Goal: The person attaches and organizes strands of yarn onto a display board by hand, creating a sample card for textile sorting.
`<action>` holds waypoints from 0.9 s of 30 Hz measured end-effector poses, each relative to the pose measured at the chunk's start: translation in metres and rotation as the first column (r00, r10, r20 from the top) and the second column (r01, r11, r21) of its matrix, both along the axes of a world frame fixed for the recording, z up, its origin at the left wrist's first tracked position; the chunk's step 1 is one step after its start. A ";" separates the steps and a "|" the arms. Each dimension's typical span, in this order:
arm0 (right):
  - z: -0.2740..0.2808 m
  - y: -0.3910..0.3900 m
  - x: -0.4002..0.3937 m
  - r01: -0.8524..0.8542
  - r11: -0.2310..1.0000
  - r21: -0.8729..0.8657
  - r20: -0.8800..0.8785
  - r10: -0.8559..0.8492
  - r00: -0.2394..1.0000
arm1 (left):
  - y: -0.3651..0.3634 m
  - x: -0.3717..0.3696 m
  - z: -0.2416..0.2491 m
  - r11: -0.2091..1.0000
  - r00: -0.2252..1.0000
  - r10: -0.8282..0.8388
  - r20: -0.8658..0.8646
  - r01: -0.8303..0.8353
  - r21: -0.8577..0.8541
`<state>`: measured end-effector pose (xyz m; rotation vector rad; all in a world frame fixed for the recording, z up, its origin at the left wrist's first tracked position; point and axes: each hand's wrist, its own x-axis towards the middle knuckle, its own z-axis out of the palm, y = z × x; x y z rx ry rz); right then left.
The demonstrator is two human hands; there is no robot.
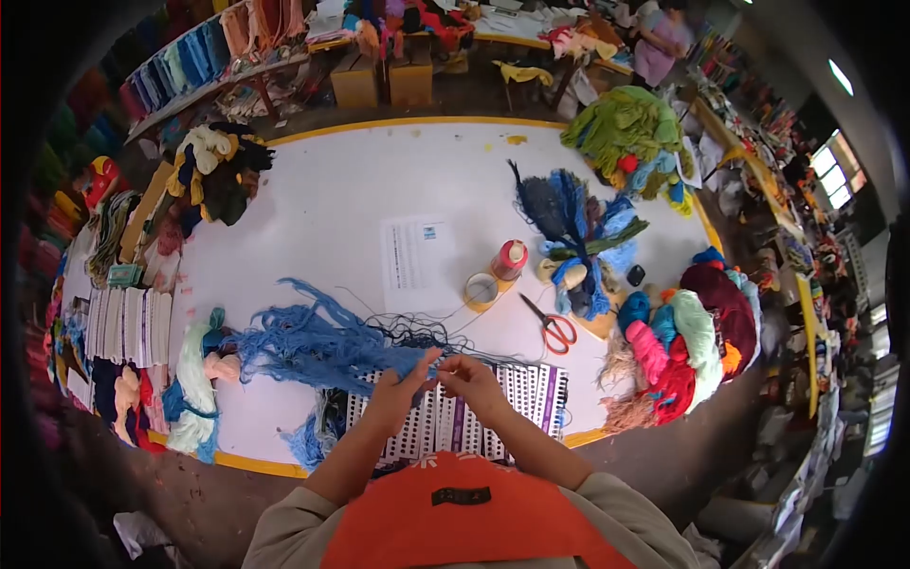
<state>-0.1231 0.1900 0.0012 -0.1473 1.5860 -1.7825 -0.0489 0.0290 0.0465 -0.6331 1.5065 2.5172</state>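
Both my hands meet over the punched cards [531,391] at the table's near edge. My left hand [398,389] is closed on the end of a loose bundle of blue yarn [308,346], which spreads out to the left. Close beside it, my right hand [471,387] has its fingers pinched together at the yarn's end; what lies between them is too small to make out. Thin dark threads [417,332] lie just beyond my hands. Red-handled scissors [557,332] rest open to the right, near a red thread cone [512,258] and a tape roll [481,290].
A printed sheet [412,254] lies mid-table. Blue skeins [569,213], green yarn [626,133] and multicoloured skeins [697,332] are piled on the right. Dark and cream yarn [218,171] and stacked white cards [130,325] are at the left. A person [661,43] stands at the back right.
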 end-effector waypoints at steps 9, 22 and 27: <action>0.070 -0.008 0.048 0.031 0.995 -0.091 -0.132 -0.043 0.990 | 0.001 0.028 0.044 0.984 0.976 -0.075 -0.204 0.040 -0.171; 0.098 -0.018 0.090 0.094 0.993 -0.069 -0.200 -0.106 0.974 | -0.002 0.057 0.065 0.958 0.941 -0.120 -0.315 0.027 -0.286; 0.090 -0.017 0.107 0.108 0.994 -0.014 -0.191 -0.108 0.976 | -0.002 0.074 0.059 0.995 0.978 -0.060 -0.197 0.043 -0.092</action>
